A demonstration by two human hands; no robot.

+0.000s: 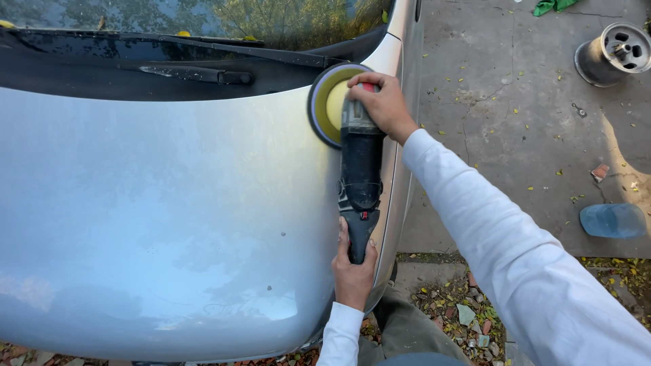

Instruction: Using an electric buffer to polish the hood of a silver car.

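On silver hood (156, 217), polisher (359, 169) lengthwise toward windshield, both hands' fingers (369, 85) clenched around it.

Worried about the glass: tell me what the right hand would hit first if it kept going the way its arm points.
Probably the windscreen, past the polisher head the right hand grips. The wiper lies further left, seemingly off that line; depth is unclear.

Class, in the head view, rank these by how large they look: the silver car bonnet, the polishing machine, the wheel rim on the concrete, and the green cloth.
1. Silver car bonnet
2. Polishing machine
3. Wheel rim
4. Green cloth, cut off by the frame edge.
The rim and cloth lie farther from the camera, so their true sizes stay unsure.
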